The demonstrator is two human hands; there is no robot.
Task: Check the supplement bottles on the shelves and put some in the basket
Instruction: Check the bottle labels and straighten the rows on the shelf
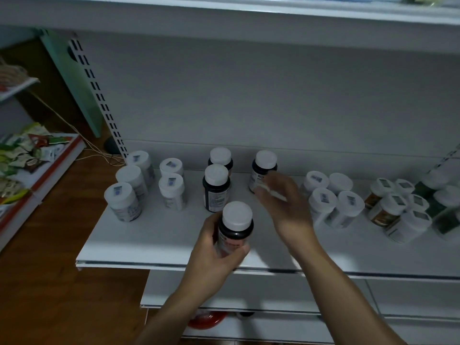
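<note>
My left hand (211,255) grips a dark supplement bottle with a white cap (235,227), held upright just above the front of the white shelf (161,235). My right hand (286,207) reaches over the shelf with its fingers loosely spread, right by the label of another dark bottle (264,168) near the back wall; the fingertips are blurred and I cannot tell if they touch it. Two more dark bottles stand in a row to its left, one in front (216,188) and one behind (220,158).
Several white bottles stand at the shelf's left (123,201) and right of centre (323,202). Amber bottles (383,207) and dark green ones (443,210) crowd the far right. A red object (206,319) shows partly below the shelf. Snack packets (22,150) lie on a rack at left.
</note>
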